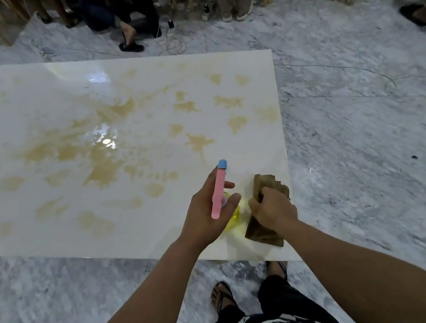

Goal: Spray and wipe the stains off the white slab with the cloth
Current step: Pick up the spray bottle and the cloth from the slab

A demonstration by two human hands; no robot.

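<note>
A big glossy white slab [34, 84] lies flat on the floor, spotted with many yellow-brown stains [100, 160] across its middle and right part. My left hand [205, 216] grips a spray bottle [219, 191] with a pink head, a blue nozzle and a yellow body, held over the slab's near right corner with the nozzle pointing away from me. Just to its right, my right hand [272, 211] presses a folded brown cloth [265, 229] onto the slab near its right edge.
Grey marbled floor [364, 127] surrounds the slab, with thin cables trailing on it. A crouching person [119, 13] and a standing person's feet [238, 14] are beyond the far edge, beside wooden frames. Another foot [413, 14] shows at the far right. My own sandalled feet [224, 298] stand at the near edge.
</note>
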